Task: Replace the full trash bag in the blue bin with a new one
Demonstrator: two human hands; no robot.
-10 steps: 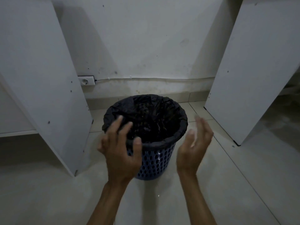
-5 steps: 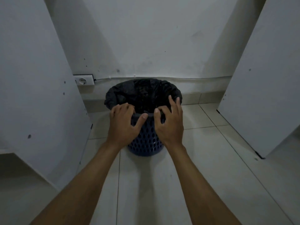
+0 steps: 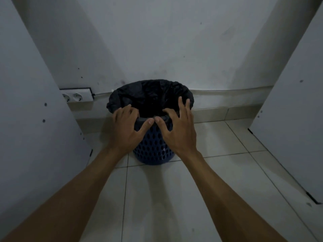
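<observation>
Head view: perforated blue plastic bin stood on tiled floor against wall. Black plastic liner folded over rim, pressed by left hand and right hand, thumbs nearly touching; grip cannot be told. Step judged: liner removal starting. Next: edge to be peeled off rim.

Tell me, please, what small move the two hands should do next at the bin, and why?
Probably pinch the folded bag edge and peel it up off the near rim. The black trash bag is still folded over the blue bin, and both the left hand and the right hand rest at that rim with thumbs nearly meeting, fingers not yet closed on the plastic.
</observation>
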